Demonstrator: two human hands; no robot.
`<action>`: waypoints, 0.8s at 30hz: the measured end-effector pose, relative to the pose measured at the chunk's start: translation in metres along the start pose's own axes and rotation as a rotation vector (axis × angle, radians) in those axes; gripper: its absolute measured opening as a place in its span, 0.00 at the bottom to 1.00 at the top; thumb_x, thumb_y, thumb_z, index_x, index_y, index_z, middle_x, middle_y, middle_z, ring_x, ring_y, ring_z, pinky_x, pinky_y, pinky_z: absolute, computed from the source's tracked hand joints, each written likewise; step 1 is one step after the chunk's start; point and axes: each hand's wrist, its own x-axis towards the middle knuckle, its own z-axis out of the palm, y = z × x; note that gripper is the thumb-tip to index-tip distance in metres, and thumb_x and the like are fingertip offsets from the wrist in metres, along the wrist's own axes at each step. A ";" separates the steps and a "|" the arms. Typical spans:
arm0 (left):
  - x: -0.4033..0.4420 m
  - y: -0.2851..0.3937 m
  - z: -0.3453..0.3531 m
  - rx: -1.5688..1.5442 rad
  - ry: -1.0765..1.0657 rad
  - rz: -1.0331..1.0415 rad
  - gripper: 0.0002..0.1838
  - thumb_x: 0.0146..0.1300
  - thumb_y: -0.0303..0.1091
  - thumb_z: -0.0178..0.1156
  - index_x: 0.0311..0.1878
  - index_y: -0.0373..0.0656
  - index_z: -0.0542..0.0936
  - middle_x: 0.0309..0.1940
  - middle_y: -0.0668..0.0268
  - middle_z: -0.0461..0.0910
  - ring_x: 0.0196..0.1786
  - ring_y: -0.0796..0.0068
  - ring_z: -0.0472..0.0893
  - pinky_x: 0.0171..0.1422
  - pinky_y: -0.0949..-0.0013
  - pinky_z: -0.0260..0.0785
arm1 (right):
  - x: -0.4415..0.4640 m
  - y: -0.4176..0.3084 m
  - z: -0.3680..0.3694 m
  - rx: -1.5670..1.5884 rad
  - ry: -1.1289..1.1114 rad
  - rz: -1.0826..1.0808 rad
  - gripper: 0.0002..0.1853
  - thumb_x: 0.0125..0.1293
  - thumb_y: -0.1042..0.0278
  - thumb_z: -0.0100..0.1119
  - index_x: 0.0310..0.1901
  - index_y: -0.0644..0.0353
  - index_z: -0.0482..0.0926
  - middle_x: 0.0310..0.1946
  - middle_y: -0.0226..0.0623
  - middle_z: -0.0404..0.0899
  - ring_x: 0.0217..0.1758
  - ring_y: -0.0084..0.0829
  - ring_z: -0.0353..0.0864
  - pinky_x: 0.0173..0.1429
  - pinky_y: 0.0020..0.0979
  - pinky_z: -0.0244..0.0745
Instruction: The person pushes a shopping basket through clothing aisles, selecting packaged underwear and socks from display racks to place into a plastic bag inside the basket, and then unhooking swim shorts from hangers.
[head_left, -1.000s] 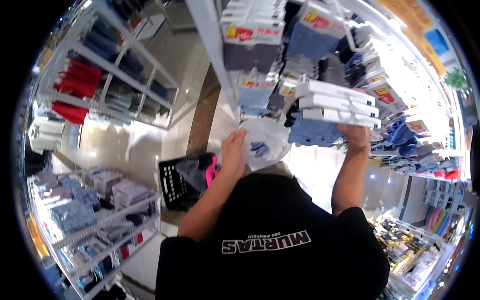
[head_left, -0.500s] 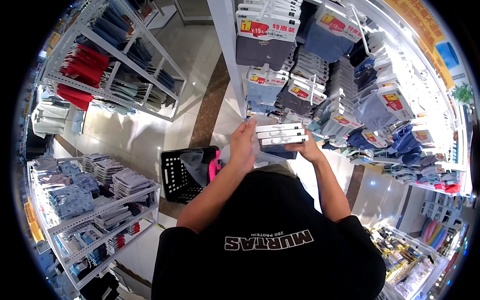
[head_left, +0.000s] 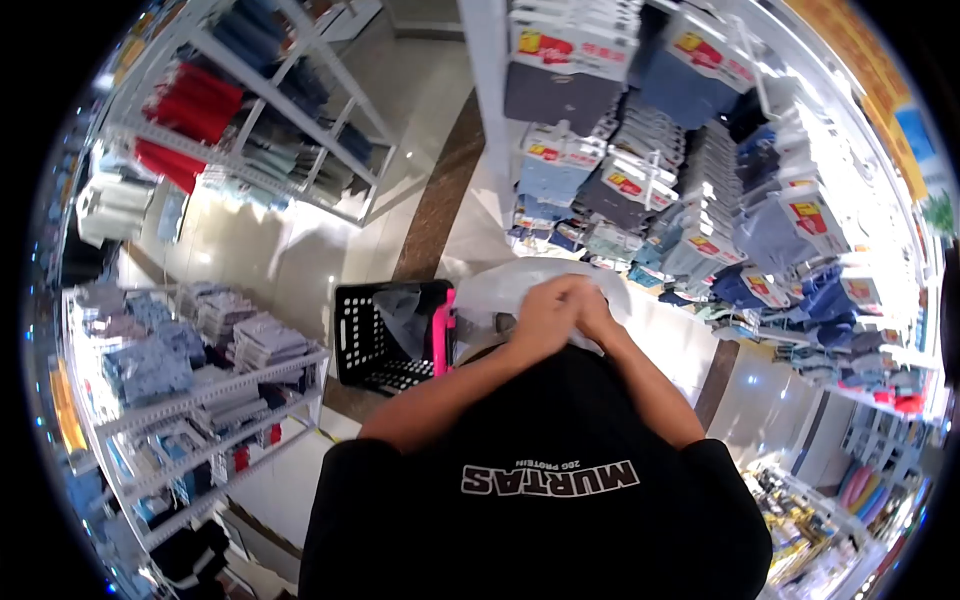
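Note:
My left hand [head_left: 545, 312] and my right hand [head_left: 596, 312] are together in front of my chest, blurred by motion. Both look closed, with fingers curled against each other at the gathered edge of a pale translucent plastic bag [head_left: 500, 287]. The bag spreads out beyond and to both sides of my hands. What it contains cannot be made out. To the left of the bag stands a black shopping basket [head_left: 368, 352] with a pink handle [head_left: 441, 335]. Some grey translucent plastic [head_left: 402, 318] lies in the basket.
Price-tagged packs of clothing [head_left: 565, 95] hang on a white rack ahead and to the right. Folded clothes [head_left: 268, 340] fill a low white shelf at left. Another rack with red garments [head_left: 197, 103] stands at far left. A bin of small packs [head_left: 790, 515] is at lower right.
The stack of white-edged packs held between my hands is no longer visible. My hands have come together over the plastic bag, and the view has shifted slightly.

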 end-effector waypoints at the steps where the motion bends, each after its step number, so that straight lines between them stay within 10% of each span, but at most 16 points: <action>1: -0.005 0.003 0.009 0.019 -0.042 0.013 0.16 0.72 0.39 0.60 0.47 0.32 0.84 0.36 0.60 0.87 0.39 0.73 0.83 0.47 0.70 0.74 | 0.001 -0.001 0.016 0.033 -0.044 -0.021 0.31 0.53 0.55 0.74 0.56 0.62 0.78 0.51 0.51 0.82 0.52 0.55 0.81 0.58 0.46 0.75; 7: 0.011 -0.001 -0.013 -0.153 0.058 -0.089 0.14 0.73 0.36 0.60 0.46 0.33 0.85 0.37 0.67 0.85 0.40 0.81 0.79 0.47 0.74 0.72 | 0.006 0.033 0.033 0.031 -0.034 -0.009 0.34 0.56 0.52 0.71 0.61 0.62 0.76 0.55 0.55 0.80 0.60 0.54 0.78 0.63 0.45 0.72; 14: -0.002 -0.015 -0.034 -0.279 0.169 -0.257 0.14 0.75 0.37 0.59 0.48 0.34 0.85 0.35 0.72 0.82 0.37 0.86 0.75 0.41 0.78 0.67 | -0.013 -0.026 -0.148 0.385 -0.355 -0.076 0.35 0.64 0.49 0.70 0.64 0.66 0.74 0.60 0.46 0.80 0.61 0.39 0.81 0.65 0.37 0.75; 18: -0.005 -0.025 -0.033 -0.287 0.150 -0.267 0.14 0.75 0.37 0.59 0.47 0.34 0.85 0.36 0.72 0.82 0.38 0.86 0.75 0.42 0.78 0.67 | 0.011 -0.001 -0.246 0.773 0.545 -0.028 0.20 0.68 0.66 0.67 0.58 0.65 0.79 0.50 0.36 0.85 0.50 0.30 0.85 0.59 0.28 0.78; 24: -0.009 -0.013 -0.030 -0.288 0.148 -0.211 0.15 0.74 0.38 0.60 0.45 0.34 0.85 0.33 0.74 0.80 0.35 0.87 0.73 0.39 0.79 0.65 | 0.077 0.011 -0.320 0.768 1.271 -0.034 0.48 0.62 0.64 0.73 0.75 0.72 0.52 0.73 0.57 0.62 0.78 0.45 0.61 0.76 0.37 0.63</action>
